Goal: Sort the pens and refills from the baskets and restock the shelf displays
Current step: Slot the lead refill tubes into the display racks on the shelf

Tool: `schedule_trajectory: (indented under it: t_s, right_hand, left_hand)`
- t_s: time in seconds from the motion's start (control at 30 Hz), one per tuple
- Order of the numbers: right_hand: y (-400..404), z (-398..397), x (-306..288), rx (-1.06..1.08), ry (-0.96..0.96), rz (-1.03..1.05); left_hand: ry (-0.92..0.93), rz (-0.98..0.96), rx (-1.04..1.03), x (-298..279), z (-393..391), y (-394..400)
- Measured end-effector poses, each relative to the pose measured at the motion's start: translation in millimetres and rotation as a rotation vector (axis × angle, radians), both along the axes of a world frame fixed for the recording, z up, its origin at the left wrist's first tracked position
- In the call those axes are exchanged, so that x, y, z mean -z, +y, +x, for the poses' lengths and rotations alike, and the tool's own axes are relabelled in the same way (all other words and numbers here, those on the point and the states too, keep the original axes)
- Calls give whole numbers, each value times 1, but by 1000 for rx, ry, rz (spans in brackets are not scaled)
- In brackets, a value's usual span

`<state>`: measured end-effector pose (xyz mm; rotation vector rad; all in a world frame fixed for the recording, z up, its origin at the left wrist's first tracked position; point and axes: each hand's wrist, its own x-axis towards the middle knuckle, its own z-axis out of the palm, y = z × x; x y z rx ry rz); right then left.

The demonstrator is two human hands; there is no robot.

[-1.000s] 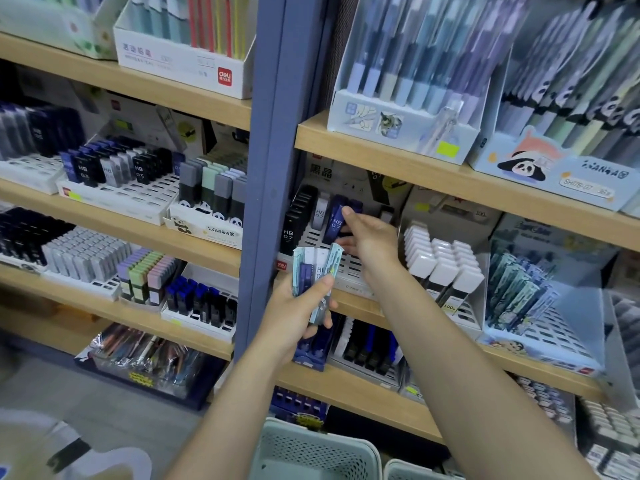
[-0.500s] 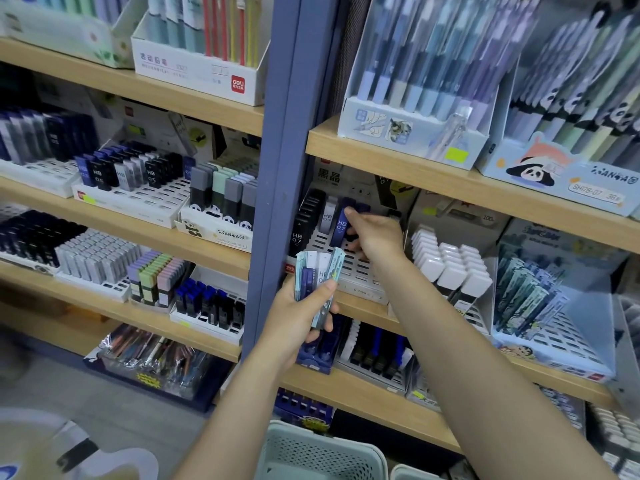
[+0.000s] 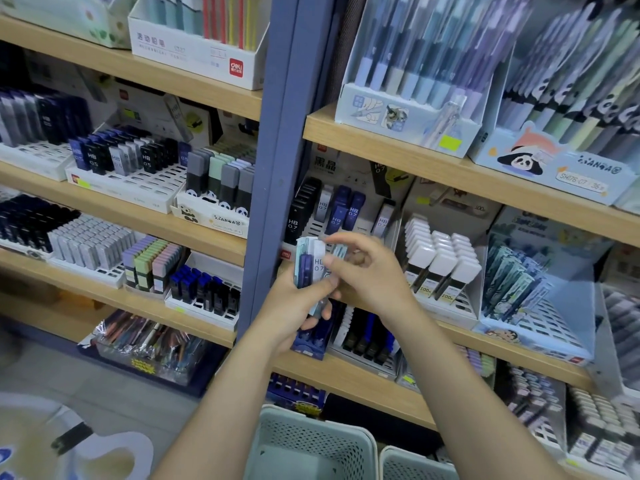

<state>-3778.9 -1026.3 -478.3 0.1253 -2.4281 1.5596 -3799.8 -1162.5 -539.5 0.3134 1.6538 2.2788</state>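
My left hand [image 3: 294, 306] grips a fanned stack of lead refill cases [image 3: 310, 263], blue and pale, one marked HB 0.7. My right hand [image 3: 367, 271] is at the right side of that stack, fingers curled and pinching one pale case at its top. Just behind both hands stands the white slotted display tray [image 3: 346, 230] with black, grey and blue HB 0.7 cases upright in it, on the middle shelf right of the blue upright.
The blue shelf upright [image 3: 277, 133] runs down just left of my hands. White eraser-like boxes [image 3: 440, 261] sit right of the tray. Two pale perforated baskets [image 3: 304, 445] stand below my forearms. Pen displays [image 3: 415, 64] fill the upper shelf.
My right hand has drawn back from the display tray, where it was setting a blue case, and now meets the stack in my left hand. The view shifted slightly right.
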Motion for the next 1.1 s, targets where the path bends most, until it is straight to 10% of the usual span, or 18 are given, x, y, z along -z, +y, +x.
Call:
schedule_trajectory:
  t_s: [0.33, 1.1]
  right_hand:
    - [11, 19, -4, -80, -54, 103]
    - [7, -1, -17, 155, -53, -403]
  left_hand:
    - [26, -37, 149, -11, 20, 9]
    - [3, -98, 127, 2, 18, -2]
